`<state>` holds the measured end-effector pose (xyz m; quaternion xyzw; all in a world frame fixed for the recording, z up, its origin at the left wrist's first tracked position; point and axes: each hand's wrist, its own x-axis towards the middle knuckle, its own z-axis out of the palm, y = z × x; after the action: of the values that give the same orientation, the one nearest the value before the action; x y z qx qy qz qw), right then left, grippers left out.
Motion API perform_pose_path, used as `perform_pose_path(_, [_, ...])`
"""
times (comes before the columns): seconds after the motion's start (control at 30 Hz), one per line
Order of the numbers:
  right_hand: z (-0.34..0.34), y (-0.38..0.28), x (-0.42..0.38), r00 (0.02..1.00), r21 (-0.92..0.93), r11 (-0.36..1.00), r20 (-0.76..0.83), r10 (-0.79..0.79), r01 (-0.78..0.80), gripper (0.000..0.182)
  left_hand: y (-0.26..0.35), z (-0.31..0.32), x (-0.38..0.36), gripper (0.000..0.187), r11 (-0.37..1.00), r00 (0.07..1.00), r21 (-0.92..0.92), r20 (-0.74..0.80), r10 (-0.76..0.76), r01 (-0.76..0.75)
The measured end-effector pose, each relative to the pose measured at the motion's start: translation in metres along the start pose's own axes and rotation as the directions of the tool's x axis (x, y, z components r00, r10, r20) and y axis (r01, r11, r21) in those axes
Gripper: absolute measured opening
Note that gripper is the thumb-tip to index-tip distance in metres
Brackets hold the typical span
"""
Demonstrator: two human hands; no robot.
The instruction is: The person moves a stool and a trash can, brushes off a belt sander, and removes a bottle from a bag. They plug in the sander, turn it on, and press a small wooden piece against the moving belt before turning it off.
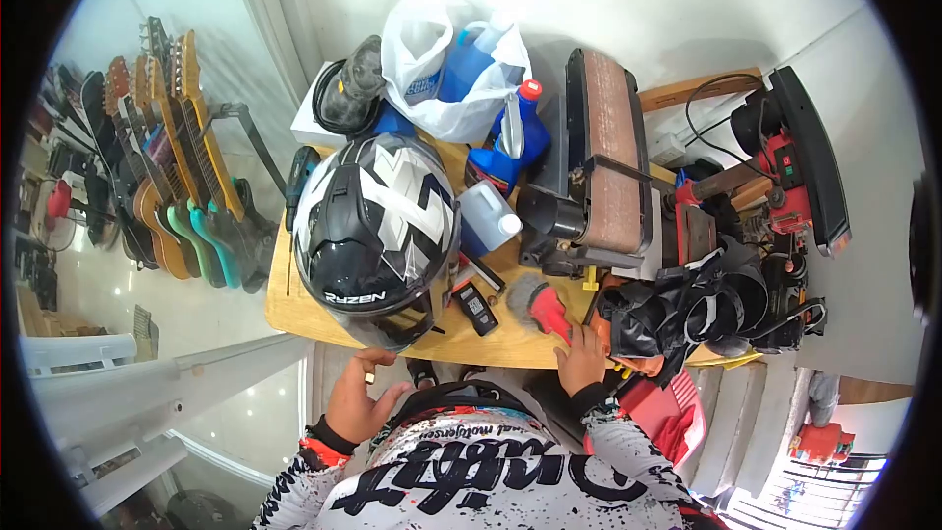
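My left hand hangs just off the table's front edge, below the helmet, with its fingers apart and nothing in them; a ring shows on one finger. At the front edge my right hand has its fingers stretched toward the red handle of a brush with grey bristles; whether they touch the handle is hard to tell. The black, white and grey helmet rests on the left of the wooden table. Between helmet and brush lies a small black device.
Behind are a white jug, a blue bottle and a white plastic bag. A belt sander stands right of them, with black gear before it. Guitars stand at the left. A red crate sits below the table.
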<state>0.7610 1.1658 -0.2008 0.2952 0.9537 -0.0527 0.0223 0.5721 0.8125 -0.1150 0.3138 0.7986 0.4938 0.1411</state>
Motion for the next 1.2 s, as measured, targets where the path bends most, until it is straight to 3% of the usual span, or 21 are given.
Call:
perform_pose_path(0.13, [-0.006, 0.004, -0.005, 1.000, -0.008, 1.000, -0.007, 0.021, -0.021, 0.070, 0.011, -0.022, 0.014, 0.046, 0.998, 0.992, -0.029, -0.116, 0.056, -0.060])
perform_pose_path(0.2, [-0.020, 0.011, 0.003, 0.997, 0.052, 0.997, -0.056, -0.047, 0.050, 0.063, 0.023, -0.035, 0.020, 0.047, 0.995, 0.983, 0.079, -0.168, 0.077, -0.064])
perform_pose_path(0.23, [-0.040, 0.013, 0.009, 0.988, 0.151, 0.981, -0.114, -0.107, 0.124, 0.055, 0.034, -0.044, 0.022, 0.051, 0.995, 0.989, 0.098, -0.148, -0.023, 0.037])
perform_pose_path(0.33, [-0.162, -0.016, 0.068, 0.888, 0.261, 0.894, -0.388, -0.247, 0.363, 0.034, 0.044, -0.054, 0.029, 0.050, 0.993, 0.968, 0.110, -0.251, -0.021, 0.050])
perform_pose_path(0.4, [-0.232, -0.025, 0.125, 0.852, 0.336, 0.842, -0.464, -0.242, 0.422, 0.033, 0.050, -0.059, 0.035, 0.049, 0.992, 0.945, 0.117, -0.327, -0.004, 0.045])
perform_pose_path(0.47, [-0.271, -0.044, 0.206, 0.821, 0.283, 0.816, -0.452, -0.350, 0.504, 0.034, 0.053, -0.064, 0.052, 0.048, 0.994, 0.910, 0.086, -0.415, -0.020, 0.061])
perform_pose_path(0.53, [-0.267, -0.066, 0.290, 0.746, 0.273, 0.704, -0.381, -0.547, 0.655, 0.035, 0.074, -0.067, 0.080, 0.046, 0.997, 0.872, 0.028, -0.487, -0.053, 0.077])
perform_pose_path(0.57, [-0.256, -0.079, 0.328, 0.745, 0.252, 0.702, -0.273, -0.608, 0.666, 0.036, 0.077, -0.072, 0.092, 0.046, 0.992, 0.897, 0.126, -0.439, 0.041, 0.017])
perform_pose_path(0.6, [-0.239, -0.093, 0.360, 0.735, 0.232, 0.699, -0.157, -0.659, 0.677, 0.037, 0.086, -0.075, 0.107, 0.046, 0.990, 0.894, 0.134, -0.448, 0.029, 0.035])
perform_pose_path(0.67, [-0.208, -0.130, 0.406, 0.478, 0.062, 0.477, -0.208, -0.853, 0.877, 0.040, 0.106, -0.075, 0.137, 0.044, 0.937, 0.922, 0.315, -0.387, -0.020, 0.153])
perform_pose_path(0.7, [-0.197, -0.148, 0.424, 0.359, 0.068, 0.354, -0.082, -0.930, 0.933, 0.044, 0.110, -0.074, 0.151, 0.044, 0.933, 0.914, 0.315, -0.405, -0.034, 0.175])
perform_pose_path(0.73, [-0.187, -0.166, 0.441, 0.217, 0.083, 0.220, 0.045, -0.975, 0.972, 0.048, 0.113, -0.071, 0.164, 0.046, 0.949, 0.907, 0.299, -0.419, 0.037, 0.100])
perform_pose_path(0.77, [-0.174, -0.182, 0.455, 0.148, -0.012, 0.148, 0.075, -0.986, 0.989, 0.051, 0.115, -0.067, 0.171, 0.048, 0.960, 0.895, 0.280, -0.435, 0.101, 0.028])
perform_pose_path(0.8, [-0.162, -0.189, 0.464, 0.114, -0.005, 0.114, 0.088, -0.990, 0.994, 0.051, 0.116, -0.062, 0.173, 0.048, 0.961, 0.884, 0.272, -0.462, 0.078, 0.057])
perform_pose_path(0.87, [-0.150, -0.205, 0.484, -0.020, -0.129, -0.081, 0.416, -0.909, 0.988, 0.051, 0.117, -0.059, 0.177, 0.049, 0.952, 0.867, 0.306, -0.475, 0.151, 0.002])
perform_pose_path(0.93, [-0.138, -0.207, 0.491, 0.037, -0.258, -0.122, 0.535, -0.844, 0.958, 0.042, 0.117, -0.057, 0.168, 0.049, 0.959, 0.855, 0.273, -0.514, 0.075, 0.080])
perform_pose_path(1.0, [-0.136, -0.206, 0.498, 0.096, -0.255, -0.014, 0.417, -0.904, 0.967, 0.028, 0.107, -0.058, 0.157, 0.050, 0.968, 0.817, 0.190, -0.576, -0.024, 0.162])
perform_pose_path(1.07, [-0.156, -0.207, 0.516, 0.307, -0.124, 0.312, -0.059, -0.950, 0.942, 0.017, 0.101, -0.061, 0.146, 0.050, 0.969, 0.794, 0.167, -0.606, -0.045, 0.183])
perform_pose_path(1.2, [-0.189, -0.187, 0.519, 0.415, -0.244, 0.441, -0.152, -0.897, 0.864, 0.016, 0.095, -0.066, 0.135, 0.046, 0.963, 0.781, 0.164, -0.621, -0.068, 0.214])
